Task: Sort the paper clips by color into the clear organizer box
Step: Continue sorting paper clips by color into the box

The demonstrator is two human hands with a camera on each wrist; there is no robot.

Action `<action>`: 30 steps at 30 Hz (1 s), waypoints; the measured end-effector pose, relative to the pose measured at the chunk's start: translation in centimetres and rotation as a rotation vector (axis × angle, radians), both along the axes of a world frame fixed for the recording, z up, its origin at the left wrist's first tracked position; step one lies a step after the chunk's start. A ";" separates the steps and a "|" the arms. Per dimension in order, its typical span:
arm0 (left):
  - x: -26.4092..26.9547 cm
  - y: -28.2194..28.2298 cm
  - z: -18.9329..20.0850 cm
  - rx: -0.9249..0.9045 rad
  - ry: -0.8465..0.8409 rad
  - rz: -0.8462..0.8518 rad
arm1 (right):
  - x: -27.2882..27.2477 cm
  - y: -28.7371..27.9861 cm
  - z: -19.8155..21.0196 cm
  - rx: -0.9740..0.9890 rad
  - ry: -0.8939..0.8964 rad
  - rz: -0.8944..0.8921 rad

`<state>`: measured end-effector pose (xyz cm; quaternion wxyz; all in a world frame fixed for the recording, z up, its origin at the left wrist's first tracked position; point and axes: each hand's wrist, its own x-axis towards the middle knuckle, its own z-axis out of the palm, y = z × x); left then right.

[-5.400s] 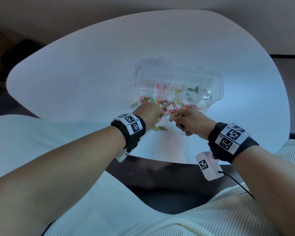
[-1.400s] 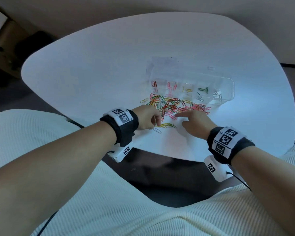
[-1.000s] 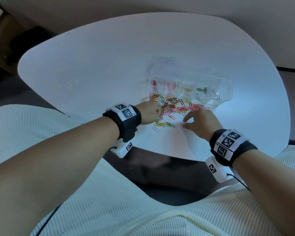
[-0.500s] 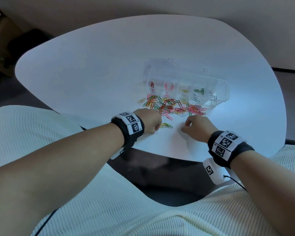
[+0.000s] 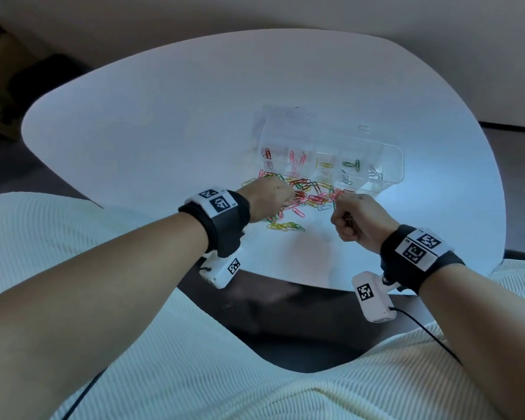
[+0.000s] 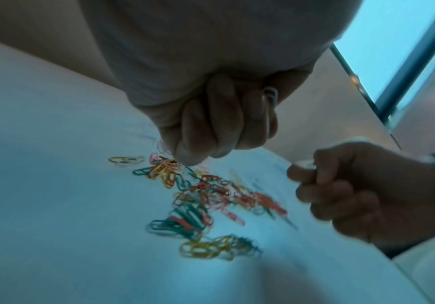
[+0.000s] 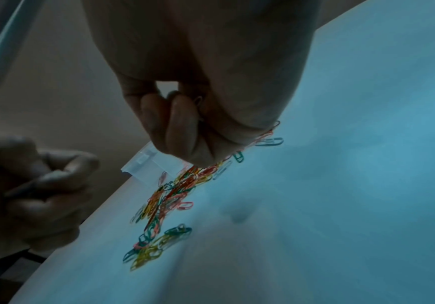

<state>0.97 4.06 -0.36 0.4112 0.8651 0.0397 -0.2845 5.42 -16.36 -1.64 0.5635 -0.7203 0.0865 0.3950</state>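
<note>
The clear organizer box (image 5: pixel 388 160) lies open on the white table (image 5: pixel 164 116), with a few clips in each of its compartments. Just in front of it lies the mixed pile of coloured paper clips (image 5: pixel 311 194). My left hand (image 5: pixel 287 201) reaches into the pile's left side; in the left wrist view its curled fingers (image 6: pixel 219 115) hold a pale paper clip (image 6: pixel 270 96) against the palm. My right hand (image 5: pixel 340 204) hovers as a fist at the pile's right edge, and a paper clip (image 7: pixel 198 101) shows inside the curled fingers (image 7: pixel 182 123).
A small bunch of yellow and green clips (image 5: pixel 285 227) lies apart, nearer the table's front edge. The box lid (image 5: pixel 282 122) is folded open behind the box. One clip (image 5: pixel 228 305) lies on the dark floor below the table edge.
My right hand has lifted off the table and curled into a fist, moving up to the pile's right edge. My left hand has gone forward from the near bunch into the pile.
</note>
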 end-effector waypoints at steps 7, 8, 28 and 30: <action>0.4 -0.2 1.7 -0.492 0.126 0.350 | -0.3 0.9 -0.7 -0.553 -0.324 0.561; 0.5 -0.5 1.8 -0.503 0.119 0.371 | -0.3 0.9 -0.5 -0.583 -0.352 0.590; 8.4 -9.9 3.6 -0.174 0.141 0.322 | 7.8 -6.3 5.5 0.077 -0.076 -0.210; 9.7 -10.5 3.7 -0.295 0.187 0.504 | 8.6 -6.3 5.4 0.106 -0.093 -0.328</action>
